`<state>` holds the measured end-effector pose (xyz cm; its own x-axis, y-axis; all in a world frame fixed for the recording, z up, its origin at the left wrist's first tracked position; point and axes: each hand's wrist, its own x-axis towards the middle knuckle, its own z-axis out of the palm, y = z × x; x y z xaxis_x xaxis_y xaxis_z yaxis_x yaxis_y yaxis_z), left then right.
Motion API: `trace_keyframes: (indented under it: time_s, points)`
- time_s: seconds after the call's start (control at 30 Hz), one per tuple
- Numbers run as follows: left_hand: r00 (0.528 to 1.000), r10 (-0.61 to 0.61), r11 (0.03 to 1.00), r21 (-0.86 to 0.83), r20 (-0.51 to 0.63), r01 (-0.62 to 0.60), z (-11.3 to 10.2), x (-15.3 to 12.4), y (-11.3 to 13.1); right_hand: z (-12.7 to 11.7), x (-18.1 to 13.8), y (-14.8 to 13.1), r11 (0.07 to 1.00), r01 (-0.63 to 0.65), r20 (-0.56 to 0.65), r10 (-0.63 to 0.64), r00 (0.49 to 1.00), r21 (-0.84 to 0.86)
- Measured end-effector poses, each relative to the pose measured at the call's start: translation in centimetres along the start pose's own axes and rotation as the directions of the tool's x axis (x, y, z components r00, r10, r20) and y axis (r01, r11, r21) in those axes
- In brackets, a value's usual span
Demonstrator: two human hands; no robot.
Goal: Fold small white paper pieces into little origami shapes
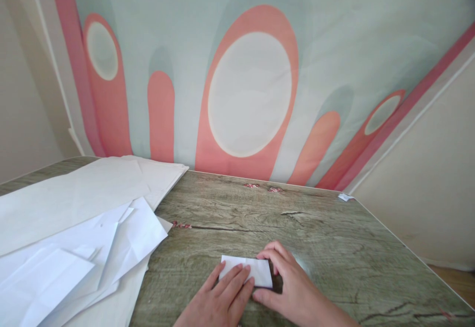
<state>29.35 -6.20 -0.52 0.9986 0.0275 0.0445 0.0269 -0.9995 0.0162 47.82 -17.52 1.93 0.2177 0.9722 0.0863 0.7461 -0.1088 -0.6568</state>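
A small folded white paper [256, 268] lies flat on the wood-grain table [319, 233] near its front edge. My left hand [222, 300] rests on the paper's left part with its fingers stretched out flat and together. My right hand [291, 287] presses on the paper's right end, fingers curled over its top edge and thumb along the lower edge. Both hands hold the paper down against the table.
A spread of white paper sheets [81, 238], some creased or folded, covers the table's left side. A tiny white paper scrap [346, 197] lies at the far right corner. A pink and pale-green patterned cloth [248, 79] hangs behind the table.
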Motion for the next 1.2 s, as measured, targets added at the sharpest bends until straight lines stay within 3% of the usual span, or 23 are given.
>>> trace_keyframes:
  time_s: [0.37, 0.5, 1.2]
  points:
    - [1.0, 0.002, 1.0, 0.001, 0.027, -0.002, -0.57, 0.17, 0.03, 0.15, 0.16, 0.33, 0.998, -0.068, 0.004, 0.068, 0.998, 0.002]
    - [1.0, -0.006, 1.0, -0.006, -0.007, 0.006, -0.41, 0.11, -0.09, 0.23, 0.16, 0.42, 0.998, -0.067, -0.003, 0.067, 0.998, -0.003]
    - [0.999, -0.024, 1.0, -0.016, 0.047, 0.024, -0.73, 0.08, 0.12, -0.31, 0.26, 0.2, 0.999, -0.036, 0.021, 0.036, 0.999, 0.014]
